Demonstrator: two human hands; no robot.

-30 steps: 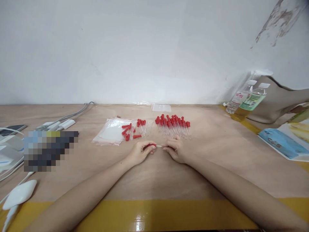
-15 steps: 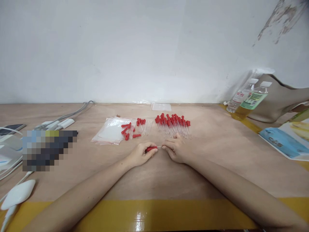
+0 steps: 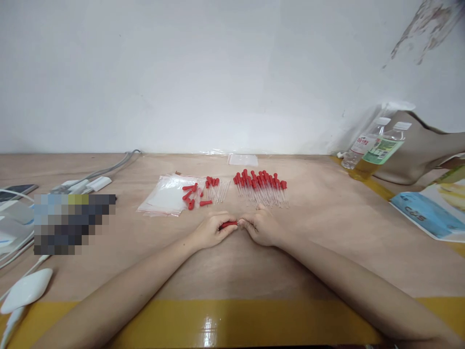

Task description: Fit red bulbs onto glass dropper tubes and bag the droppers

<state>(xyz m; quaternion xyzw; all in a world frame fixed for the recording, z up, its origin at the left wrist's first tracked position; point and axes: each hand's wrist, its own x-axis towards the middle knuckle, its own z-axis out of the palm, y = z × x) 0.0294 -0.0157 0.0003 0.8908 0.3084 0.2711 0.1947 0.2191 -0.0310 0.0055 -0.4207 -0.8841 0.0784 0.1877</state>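
My left hand [image 3: 212,230] and my right hand [image 3: 260,227] meet in the middle of the wooden table [image 3: 327,242], fingers pinched. Between them sits a red rubber bulb [image 3: 228,224], gripped by my left hand. My right hand pinches the clear tube end of the same dropper, which is almost hidden between the fingers. Just beyond lie a row of finished droppers with red bulbs [image 3: 260,187], a smaller group of droppers [image 3: 215,188], and several loose red bulbs [image 3: 191,195] beside a stack of clear zip bags [image 3: 165,196].
Two plastic bottles [image 3: 374,148] lean at the back right, near a blue printed sheet [image 3: 425,213]. Grey cables and white plugs [image 3: 90,182] lie at the left, with a white device [image 3: 25,291] near the front left edge. Yellow tape [image 3: 232,322] runs along the front edge.
My two hands have come together. The clear tube that showed between them has gone almost out of sight into the red bulb and fingers.
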